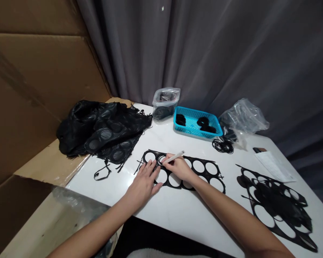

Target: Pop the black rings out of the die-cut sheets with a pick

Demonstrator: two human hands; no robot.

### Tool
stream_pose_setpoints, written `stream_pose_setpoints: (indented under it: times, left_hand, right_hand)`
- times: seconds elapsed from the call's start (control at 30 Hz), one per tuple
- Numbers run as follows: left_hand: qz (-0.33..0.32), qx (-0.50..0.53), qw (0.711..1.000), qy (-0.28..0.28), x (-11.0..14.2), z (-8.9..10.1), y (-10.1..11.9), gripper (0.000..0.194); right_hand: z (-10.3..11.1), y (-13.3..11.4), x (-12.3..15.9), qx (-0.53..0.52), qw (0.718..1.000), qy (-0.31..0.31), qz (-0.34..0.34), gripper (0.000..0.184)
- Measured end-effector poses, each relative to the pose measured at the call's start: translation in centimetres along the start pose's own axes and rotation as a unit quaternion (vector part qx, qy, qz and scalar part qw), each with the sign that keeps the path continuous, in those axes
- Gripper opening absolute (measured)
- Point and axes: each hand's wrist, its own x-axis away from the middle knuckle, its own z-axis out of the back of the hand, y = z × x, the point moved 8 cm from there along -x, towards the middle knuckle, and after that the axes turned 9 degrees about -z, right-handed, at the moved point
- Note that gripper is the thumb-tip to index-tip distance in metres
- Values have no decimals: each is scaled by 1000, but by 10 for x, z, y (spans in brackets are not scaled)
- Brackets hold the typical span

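Two hands work at the middle of a white tabletop (pixel 177 211). Left hand (pixel 144 182) lies flat, fingers spread, pressing down the near-left end of a flat black rubber sheet punched with round holes (pixel 204 172); it grips nothing. Right hand (pixel 179 167) is curled closed around a slim white pen-shaped tool (pixel 174 157), tip down at the rim of a hole just beyond the left fingertips.

Edges and room: open white surface lies nearer the body than both hands, up to the table's near edge. Left of the left hand, the table edge meets brown cardboard (pixel 43 89), and a heap of crumpled black punched sheets (pixel 102 130) sits beyond-left, well apart. Right of the right hand, past bare table, a stack of stripped black sheets (pixel 277 204) lies near the right edge.

Beyond the hands: a turquoise plastic mesh basket (pixel 196 123) holding black rings, a small clear bag (pixel 165 102) left of it, a crumpled clear bag (pixel 243 116) right of it, loose thin black rings (pixel 223 146) near.

Sheet: thin, matte, two rows of circular holes, ragged spiky edges.
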Motion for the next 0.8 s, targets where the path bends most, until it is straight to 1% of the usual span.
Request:
stream_pose_setpoints:
  times: [0.17,0.27,0.37,0.47,0.53,0.57,0.6,0.67,0.7,0.73,0.77,0.8]
  left_hand:
    - [6,0,1000,-10,-1,-1,0,54]
    - [4,4,1000,-14,0,-1,1,54]
    - [10,11,1000,-16,1,-2,-1,54]
    - [18,16,1000,-13,3,-5,-3,55]
    - [18,19,1000,-8,3,-6,-3,54]
    - [18,20,1000,-5,3,-6,-3,52]
    - [19,20,1000,-2,2,-5,-3,51]
    - [21,16,1000,0,2,-4,-2,51]
    - [21,14,1000,-1,1,-3,-2,51]
    - [21,12,1000,-2,1,-3,-1,52]
    - [19,11,1000,-3,1,-2,-1,53]
    - [17,11,1000,-3,1,-1,0,54]
  right_hand:
    - [0,1,0,-10,1000,-9,3,8]
    - [0,-3,2,10,1000,-3,29,11]
    - [-7,-12,12,72,992,19,97,15]
    - [-21,-19,24,168,971,34,166,14]
    - [-24,-20,24,229,955,39,185,14]
    - [-19,-18,19,251,949,51,182,14]
    - [-7,-16,11,264,946,76,170,14]
    - [32,-11,-7,255,946,159,125,17]
    - [57,-9,-15,233,943,217,98,18]
    - [79,-6,-22,203,941,262,73,18]
    - [97,-3,-27,174,938,295,48,17]
    - [107,0,-32,146,939,310,27,16]
